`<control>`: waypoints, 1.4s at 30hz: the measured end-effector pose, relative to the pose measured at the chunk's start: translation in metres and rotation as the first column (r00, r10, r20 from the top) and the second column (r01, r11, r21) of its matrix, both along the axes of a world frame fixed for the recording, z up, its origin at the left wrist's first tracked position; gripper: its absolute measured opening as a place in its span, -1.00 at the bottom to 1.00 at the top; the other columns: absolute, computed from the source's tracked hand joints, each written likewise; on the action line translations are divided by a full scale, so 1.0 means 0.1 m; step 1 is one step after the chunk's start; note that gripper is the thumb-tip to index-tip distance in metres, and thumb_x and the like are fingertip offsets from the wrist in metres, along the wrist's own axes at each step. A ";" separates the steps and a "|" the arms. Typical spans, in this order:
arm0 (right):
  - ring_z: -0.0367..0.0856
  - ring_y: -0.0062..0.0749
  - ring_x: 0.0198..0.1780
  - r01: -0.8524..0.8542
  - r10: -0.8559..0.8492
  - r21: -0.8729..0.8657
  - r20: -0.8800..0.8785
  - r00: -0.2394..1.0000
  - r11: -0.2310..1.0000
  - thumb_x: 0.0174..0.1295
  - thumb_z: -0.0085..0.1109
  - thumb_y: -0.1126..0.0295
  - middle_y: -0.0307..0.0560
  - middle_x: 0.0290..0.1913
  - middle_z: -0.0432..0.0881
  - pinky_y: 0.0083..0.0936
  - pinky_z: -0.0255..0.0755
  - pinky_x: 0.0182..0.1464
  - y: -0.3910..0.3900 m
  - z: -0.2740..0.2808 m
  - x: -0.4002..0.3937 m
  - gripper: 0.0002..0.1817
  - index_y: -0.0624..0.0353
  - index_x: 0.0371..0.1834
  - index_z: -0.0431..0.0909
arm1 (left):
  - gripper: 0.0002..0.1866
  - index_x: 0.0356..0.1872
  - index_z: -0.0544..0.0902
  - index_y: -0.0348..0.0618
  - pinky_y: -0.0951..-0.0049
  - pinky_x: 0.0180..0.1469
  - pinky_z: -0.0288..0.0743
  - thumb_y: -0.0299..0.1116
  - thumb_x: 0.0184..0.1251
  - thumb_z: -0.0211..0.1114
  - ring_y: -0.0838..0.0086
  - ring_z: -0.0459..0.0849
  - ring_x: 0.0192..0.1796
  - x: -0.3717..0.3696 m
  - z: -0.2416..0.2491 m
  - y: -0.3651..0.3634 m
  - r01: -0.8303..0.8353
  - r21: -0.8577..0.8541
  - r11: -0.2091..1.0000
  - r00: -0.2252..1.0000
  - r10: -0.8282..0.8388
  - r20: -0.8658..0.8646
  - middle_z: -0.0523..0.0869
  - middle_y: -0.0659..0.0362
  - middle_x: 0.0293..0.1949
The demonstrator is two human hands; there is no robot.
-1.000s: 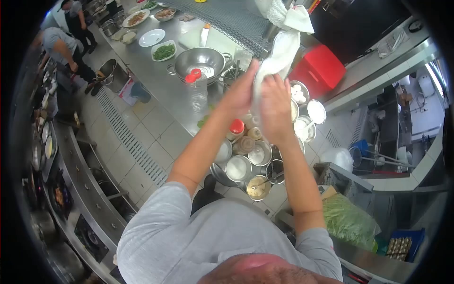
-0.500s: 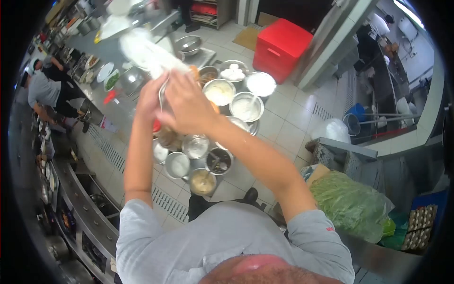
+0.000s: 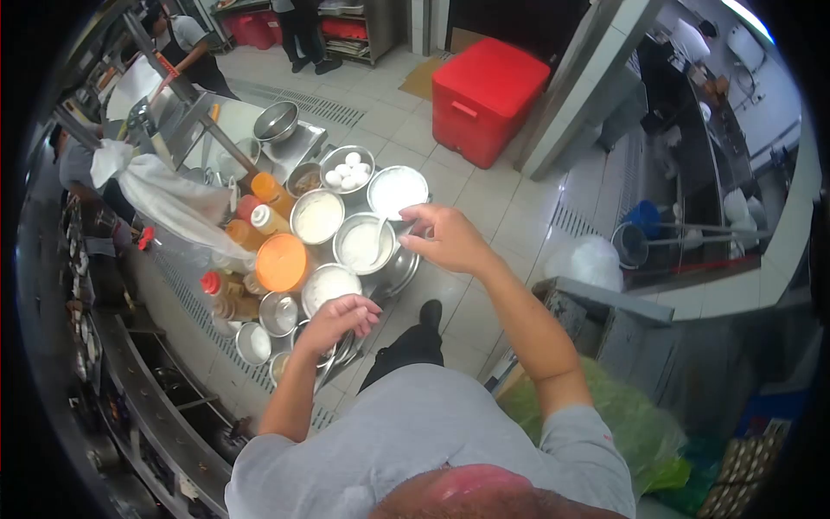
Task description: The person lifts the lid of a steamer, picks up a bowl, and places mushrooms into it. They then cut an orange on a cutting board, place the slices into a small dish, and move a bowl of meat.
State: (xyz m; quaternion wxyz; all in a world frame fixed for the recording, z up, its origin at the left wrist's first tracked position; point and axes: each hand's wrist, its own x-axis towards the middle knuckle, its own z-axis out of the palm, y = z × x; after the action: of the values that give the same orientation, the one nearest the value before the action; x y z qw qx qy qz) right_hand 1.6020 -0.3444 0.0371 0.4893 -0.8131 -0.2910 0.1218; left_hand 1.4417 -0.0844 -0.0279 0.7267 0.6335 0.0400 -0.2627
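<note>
My left hand (image 3: 339, 323) hovers beside a round container of white contents (image 3: 331, 286), its fingers apart and nothing in them. Farther right, my right hand (image 3: 443, 238) is beside a metal bowl of white stuff (image 3: 363, 245) with a spoon (image 3: 378, 238) in it; the thumb and fingers are apart. Around them stand a bowl of cream-coloured contents (image 3: 316, 217), a bowl of white eggs (image 3: 347, 172), a bright white container (image 3: 399, 192) and an orange lid (image 3: 281, 262). A white cloth (image 3: 177, 195) hangs over a rail at the left.
Squeeze bottles (image 3: 270, 220) stand left of the bowls. An empty metal bowl (image 3: 276, 122) is on the counter. A red cool box (image 3: 488, 97) stands on the floor. Co-workers (image 3: 186, 52) are at the back left. Bagged greens (image 3: 605, 415) lie at the lower right.
My hands have parted and come away from the white cloth, which now hangs on the rail. Both moved to the right and toward the bowls. The whole view has turned.
</note>
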 end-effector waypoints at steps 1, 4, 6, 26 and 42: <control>0.74 -0.19 -0.04 -0.029 0.029 0.002 -0.022 0.999 1.000 0.19 0.36 0.19 0.14 0.08 0.71 -0.32 0.58 0.05 -0.10 -0.10 0.23 -0.45 0.29 0.19 0.60 | -0.71 0.06 0.66 -0.23 0.56 -0.13 0.53 -0.24 0.53 0.22 0.62 0.64 -0.24 0.13 -0.03 -0.15 0.011 -0.028 1.000 1.000 -0.011 0.006 0.75 0.24 -0.18; 0.72 -0.11 0.03 0.008 -0.009 -0.158 -0.004 1.000 0.987 0.18 0.37 0.18 0.13 0.13 0.70 -0.30 0.56 0.10 -0.59 -0.92 1.05 -0.44 0.21 0.22 0.59 | -0.70 0.08 0.65 -0.20 0.55 -0.13 0.53 -0.22 0.53 0.23 0.63 0.65 -0.21 0.73 -0.20 -0.44 0.038 -0.028 0.999 0.999 -0.037 0.031 0.74 0.23 -0.18; 0.65 0.02 0.15 0.169 -0.137 -0.477 0.101 0.985 0.862 0.18 0.37 0.16 0.15 0.17 0.67 -0.21 0.52 0.19 -1.12 -1.47 1.37 -0.43 0.19 0.23 0.58 | -0.69 0.09 0.65 -0.18 0.54 -0.13 0.55 -0.19 0.53 0.23 0.62 0.65 -0.19 1.33 -0.21 -0.57 0.031 0.019 0.999 0.999 -0.032 0.040 0.74 0.23 -0.16; 0.68 -0.28 0.00 0.156 -0.155 -0.195 0.023 0.988 0.968 0.27 0.37 0.23 0.05 0.00 0.73 -0.34 0.55 0.09 -2.68 -1.27 6.00 -0.51 0.32 0.17 0.59 | -0.50 0.18 0.52 -0.55 0.39 0.05 0.53 -0.34 0.34 0.08 0.32 0.70 0.01 4.23 3.92 -0.44 -0.843 0.202 0.498 0.101 -0.224 0.969 0.70 -0.11 0.00; 0.54 -0.15 0.21 -0.958 0.271 -0.233 0.945 -0.184 0.164 0.41 0.06 0.07 0.22 0.28 0.57 -0.29 0.36 0.23 0.63 3.45 7.90 -0.36 0.44 0.33 0.46 | -0.53 0.11 0.56 -0.44 0.39 -0.03 0.52 -0.22 0.36 0.12 0.37 0.66 -0.08 5.62 4.29 0.21 -0.862 0.397 0.317 0.026 -0.753 0.657 0.68 -0.04 -0.09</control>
State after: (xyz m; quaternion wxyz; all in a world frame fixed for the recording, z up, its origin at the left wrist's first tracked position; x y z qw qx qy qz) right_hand 2.3921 -0.2817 0.3825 0.3115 -0.1899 -0.9127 -0.1842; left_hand 2.0039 -0.0631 0.4014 -0.0189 0.8674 -0.2945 0.4005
